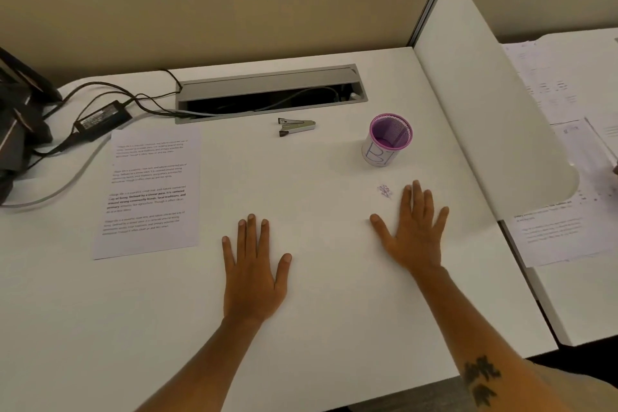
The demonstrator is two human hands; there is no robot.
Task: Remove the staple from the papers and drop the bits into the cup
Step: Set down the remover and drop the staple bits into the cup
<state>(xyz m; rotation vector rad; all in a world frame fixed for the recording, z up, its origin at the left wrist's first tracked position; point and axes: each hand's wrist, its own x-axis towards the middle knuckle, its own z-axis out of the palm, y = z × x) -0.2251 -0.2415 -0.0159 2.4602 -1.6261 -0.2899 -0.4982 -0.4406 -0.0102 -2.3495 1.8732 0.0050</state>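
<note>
On the desk (317,278), both hands, left (255,264) and right (413,231), lie flat and empty; papers (150,192), staple remover (297,126) and cup (388,140) untouched. Next: take remover; the staple itself is indiscernible.

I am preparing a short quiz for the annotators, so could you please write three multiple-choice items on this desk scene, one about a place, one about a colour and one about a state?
1. Where do the papers lie on the desk?
A. left of both hands
B. between the hands
C. under the cup

2. What colour is the inside of the cup?
A. green
B. purple
C. orange

3. What are the hands doing?
A. gripping the staple remover
B. lifting the papers
C. lying flat and empty on the desk

Answers:
1 A, since the sheets sit beyond the left hand, toward the cables.
2 B, since the mesh lining and rim show purple above a white wrap.
3 C, since the left hand and right hand rest palm down with fingers spread, while the staple remover lies untouched near the cable slot.
</note>
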